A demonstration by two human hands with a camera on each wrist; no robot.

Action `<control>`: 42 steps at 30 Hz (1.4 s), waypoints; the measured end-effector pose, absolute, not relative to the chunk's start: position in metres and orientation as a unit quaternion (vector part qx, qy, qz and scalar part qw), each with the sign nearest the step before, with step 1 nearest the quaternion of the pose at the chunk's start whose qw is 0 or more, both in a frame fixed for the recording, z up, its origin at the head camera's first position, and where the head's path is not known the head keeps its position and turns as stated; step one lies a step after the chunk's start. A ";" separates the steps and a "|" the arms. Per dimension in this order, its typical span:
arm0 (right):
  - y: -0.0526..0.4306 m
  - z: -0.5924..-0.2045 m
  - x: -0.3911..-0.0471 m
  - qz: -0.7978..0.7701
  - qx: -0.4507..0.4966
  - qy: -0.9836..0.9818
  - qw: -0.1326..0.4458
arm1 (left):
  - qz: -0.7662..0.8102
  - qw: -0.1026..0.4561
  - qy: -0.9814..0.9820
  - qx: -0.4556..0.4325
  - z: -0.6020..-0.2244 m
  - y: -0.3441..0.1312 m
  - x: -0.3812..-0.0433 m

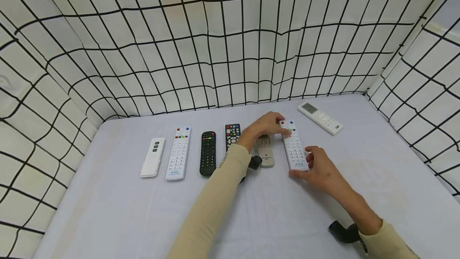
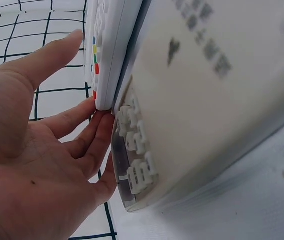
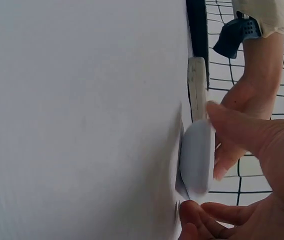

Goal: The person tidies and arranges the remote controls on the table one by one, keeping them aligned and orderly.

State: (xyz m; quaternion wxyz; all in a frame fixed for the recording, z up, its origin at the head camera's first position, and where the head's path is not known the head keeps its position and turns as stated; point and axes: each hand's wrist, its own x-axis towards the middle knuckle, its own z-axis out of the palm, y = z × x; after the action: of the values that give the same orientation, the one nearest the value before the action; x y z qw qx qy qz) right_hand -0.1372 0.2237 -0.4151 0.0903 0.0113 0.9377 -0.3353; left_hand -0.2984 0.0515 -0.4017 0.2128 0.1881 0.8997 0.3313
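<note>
A white remote control (image 1: 296, 147) with coloured buttons near its top lies between my two hands. In the head view, my left hand (image 1: 264, 125) is at its far end. The fingertips touch that end and the thumb extends over the button side, as the left wrist view of the remote's edge (image 2: 112, 55) shows. My right hand (image 1: 325, 173) holds the near end, thumb at the lower left corner and fingers along the right side. In the right wrist view, the remote's rounded end (image 3: 198, 157) sits between thumb and fingers. A beige remote (image 1: 266, 153) lies partly beneath my left wrist.
To the left lie a small white remote (image 1: 152, 157), another white remote (image 1: 178, 153), a black remote (image 1: 207, 153) and a partly covered black remote (image 1: 232, 131). An air-conditioner remote (image 1: 320, 118) lies at the back right. Black netting (image 1: 215, 35) encloses the white-covered table (image 1: 118, 211).
</note>
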 end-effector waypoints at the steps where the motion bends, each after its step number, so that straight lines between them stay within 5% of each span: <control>1: 0.225 -0.414 -0.138 -0.333 0.013 0.939 0.085 | 0.329 0.211 0.901 0.189 -0.402 0.052 -0.298; 20: 0.269 -0.408 -0.162 -0.352 0.030 0.936 -0.005 | 0.277 0.161 0.929 0.185 -0.395 0.075 -0.302; 42: 0.302 -0.418 -0.188 -0.356 0.113 0.928 -0.002 | 0.211 0.121 0.954 0.177 -0.396 0.101 -0.306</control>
State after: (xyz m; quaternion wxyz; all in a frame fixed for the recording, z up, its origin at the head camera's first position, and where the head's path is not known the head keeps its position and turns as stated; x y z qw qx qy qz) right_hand -0.1884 0.3020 -0.4178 -0.0021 0.1132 0.9277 -0.3558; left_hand -0.3064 0.1011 -0.3955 0.1212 0.1766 0.9537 0.2113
